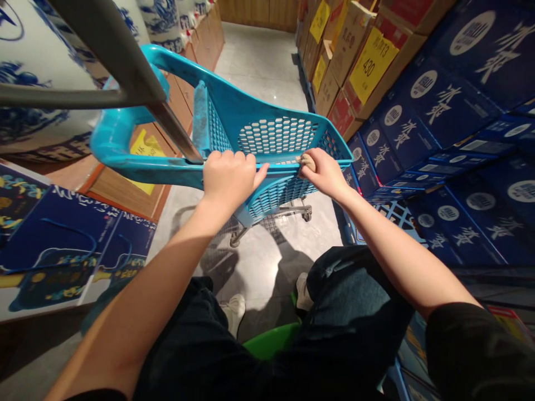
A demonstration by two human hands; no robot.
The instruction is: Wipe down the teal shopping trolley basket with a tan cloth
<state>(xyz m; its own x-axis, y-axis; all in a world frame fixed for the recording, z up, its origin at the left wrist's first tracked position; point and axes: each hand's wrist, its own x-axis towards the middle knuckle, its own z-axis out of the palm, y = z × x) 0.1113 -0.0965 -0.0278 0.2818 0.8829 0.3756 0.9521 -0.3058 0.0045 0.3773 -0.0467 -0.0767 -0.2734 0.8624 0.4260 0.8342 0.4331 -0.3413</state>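
A blue plastic shopping cart with perforated basket walls stands in front of me. My left hand is closed over its near rim, thumb lying along the top. Farther right on the same rim, my right hand pinches a small crumpled beige cloth against the edge. The cloth is mostly covered by the fingers. A grey metal bar slants up from the rim beside my left hand. Below the basket, a grey metal frame with caster wheels rests on the floor.
Blue boxes are stacked along the right, with brown cartons bearing yellow signs behind them. Large blue-and-white jars stand at left on wooden cabinets. Dark blue gift bags lie lower left. A green stool is between my legs.
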